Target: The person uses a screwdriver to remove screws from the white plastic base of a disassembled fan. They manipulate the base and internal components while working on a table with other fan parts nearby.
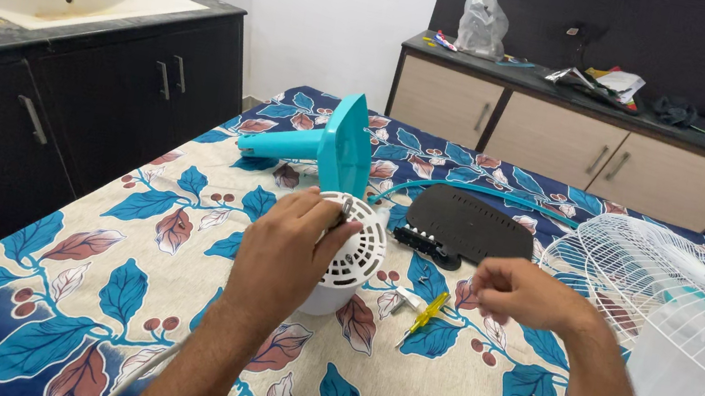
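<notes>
From the head camera, a fan lies in pieces across a table point(30, 269) covered with a leaf-patterned cloth, so the work looks to be partway through: the white wire guard point(684, 307) rests apart at the right edge, the teal stand piece point(323, 146) lies at the far middle, and a black cover plate point(466, 225) sits just right of it. The left hand point(287, 254) is curled over the white motor housing point(352, 259), fingers clamped on its near-left side and top, holding it on the cloth at the centre. The right hand point(526, 291) hovers just right of the housing, apart from it, fingers pressed together as if pinching something too small to make out. A small yellow part point(428, 314) lies on the cloth between the hands.
</notes>
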